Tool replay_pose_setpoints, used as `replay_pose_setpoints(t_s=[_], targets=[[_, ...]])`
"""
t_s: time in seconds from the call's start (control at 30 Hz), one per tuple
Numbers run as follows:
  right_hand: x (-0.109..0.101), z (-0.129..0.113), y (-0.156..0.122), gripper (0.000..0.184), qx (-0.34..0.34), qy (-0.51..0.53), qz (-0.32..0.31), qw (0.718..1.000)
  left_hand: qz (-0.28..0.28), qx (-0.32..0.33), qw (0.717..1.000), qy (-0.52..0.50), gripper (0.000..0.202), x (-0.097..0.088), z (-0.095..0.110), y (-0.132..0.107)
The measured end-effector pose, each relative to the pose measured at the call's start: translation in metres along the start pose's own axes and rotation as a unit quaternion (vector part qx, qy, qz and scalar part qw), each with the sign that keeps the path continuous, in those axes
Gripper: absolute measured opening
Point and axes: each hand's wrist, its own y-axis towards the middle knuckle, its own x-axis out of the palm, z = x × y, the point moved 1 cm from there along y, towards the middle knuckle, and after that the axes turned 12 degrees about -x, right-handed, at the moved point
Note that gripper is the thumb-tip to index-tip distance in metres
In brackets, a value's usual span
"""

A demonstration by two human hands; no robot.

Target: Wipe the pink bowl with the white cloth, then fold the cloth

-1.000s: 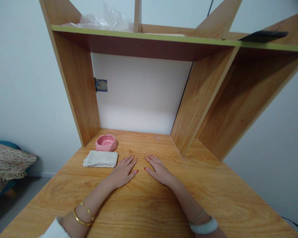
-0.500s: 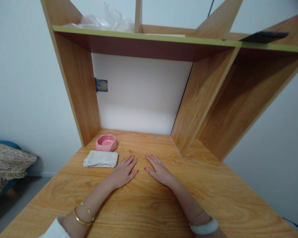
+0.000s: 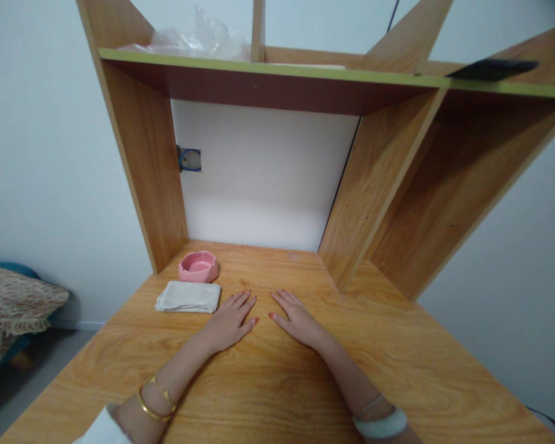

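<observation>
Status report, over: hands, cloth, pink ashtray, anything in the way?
Left hand and right hand palm-down on desk, holding nothing. Folded cloth just left of left hand. Pink ashtray behind it; cloth may hinder a straight-in reach.

Plain pale blue-white walls (image 3: 41, 154) at left and right. Wood-grain worktop (image 3: 277, 382) below matching wood-grain shelving unit (image 3: 141, 172) with yellow-green-edged shelf (image 3: 305, 71). Flat white back panel (image 3: 263, 179) with square cut-out (image 3: 192, 160) at left. Grey floor (image 3: 50, 364) at lower left; teal furniture piece (image 3: 9, 266) partly under fringed beige woven throw (image 3: 18, 302). Soft light, shade beneath shelf.
</observation>
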Motion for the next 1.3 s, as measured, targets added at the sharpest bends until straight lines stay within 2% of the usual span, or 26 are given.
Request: replay_pose_setpoints(t_s=[1.3], targets=[[-0.0004,-0.0019,-0.0004,0.06,0.012,0.001,-0.007,1.0,0.011,0.003,1.0,-0.007,0.054,0.0016,-0.0013,0.0001]])
